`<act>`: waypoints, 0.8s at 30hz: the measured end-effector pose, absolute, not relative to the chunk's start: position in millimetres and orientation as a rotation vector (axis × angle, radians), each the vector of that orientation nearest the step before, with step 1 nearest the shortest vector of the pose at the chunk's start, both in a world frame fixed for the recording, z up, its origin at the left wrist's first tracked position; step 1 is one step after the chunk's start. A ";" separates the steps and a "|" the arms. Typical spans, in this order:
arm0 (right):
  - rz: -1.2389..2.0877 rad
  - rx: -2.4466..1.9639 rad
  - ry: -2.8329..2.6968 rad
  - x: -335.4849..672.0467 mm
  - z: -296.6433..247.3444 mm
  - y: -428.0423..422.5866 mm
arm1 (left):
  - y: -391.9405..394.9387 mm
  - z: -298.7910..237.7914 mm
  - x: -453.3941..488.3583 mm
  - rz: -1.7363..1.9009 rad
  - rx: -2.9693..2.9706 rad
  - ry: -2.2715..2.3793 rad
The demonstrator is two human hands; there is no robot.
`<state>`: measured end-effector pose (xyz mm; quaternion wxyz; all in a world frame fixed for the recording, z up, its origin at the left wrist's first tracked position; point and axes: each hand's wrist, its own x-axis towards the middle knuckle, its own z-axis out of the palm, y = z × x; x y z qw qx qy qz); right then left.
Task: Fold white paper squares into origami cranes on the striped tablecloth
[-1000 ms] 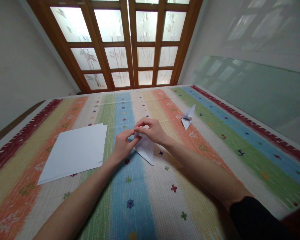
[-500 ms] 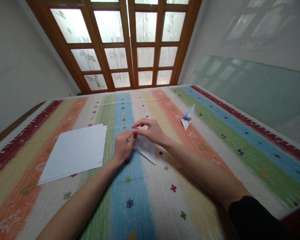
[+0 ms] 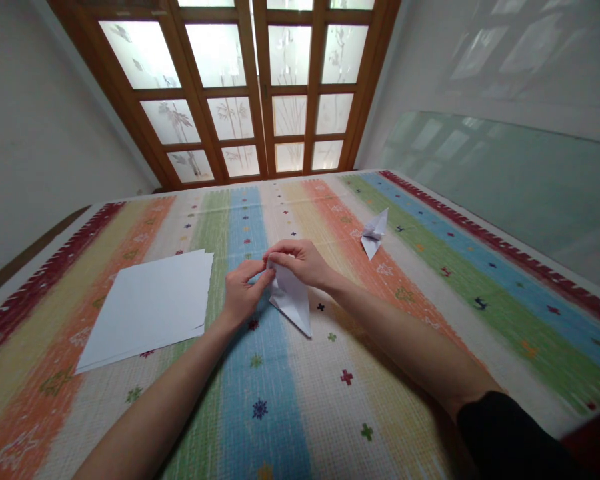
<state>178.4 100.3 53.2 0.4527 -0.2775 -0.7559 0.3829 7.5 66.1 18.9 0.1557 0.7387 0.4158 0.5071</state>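
Nearest the camera, two bare forearms run up from the bottom edge of the frame, the right one ending in a dark sleeve (image 3: 510,433) at the lower right. They meet just above the middle of the picture over the striped cloth (image 3: 260,393) that covers the counter.

There the left hand (image 3: 241,293) and the right hand (image 3: 300,262) both pinch the upper tip of a folded white paper piece (image 3: 293,300), whose long pointed end reaches down and right onto the cloth. The fingers of both hands are closed on that tip, thumbs against forefingers. Compared with half a second ago, the left hand has turned a little so its thumb and forefinger come up to the tip, and the right hand's fingers have curled lower and tighter over it; the paper's point lies in nearly the same spot. That suggests a small fold or crease is being worked at the tip, not a shift of the whole piece.

At centre left, apart from the hands, lies a stack of white sheets (image 3: 150,307). Further up and right rests a finished folded paper figure (image 3: 374,233), untouched. Beyond, at the top of the frame, stands a wooden-framed frosted window (image 3: 253,87).
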 end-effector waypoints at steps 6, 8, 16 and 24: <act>0.925 -0.726 -1.920 176.5 53.8 99.7 | 65.1 20.7 12.6 1.502 2.058 1.263; 0.913 -0.734 -1.911 175.5 53.0 99.8 | 64.5 20.6 13.6 1.503 2.067 1.285; 0.940 -0.756 -1.772 176.0 45.9 101.9 | 64.2 18.9 16.1 1.605 2.055 1.355; 0.987 -0.822 -1.677 192.4 25.8 91.4 | 65.2 21.2 17.4 1.609 2.095 1.358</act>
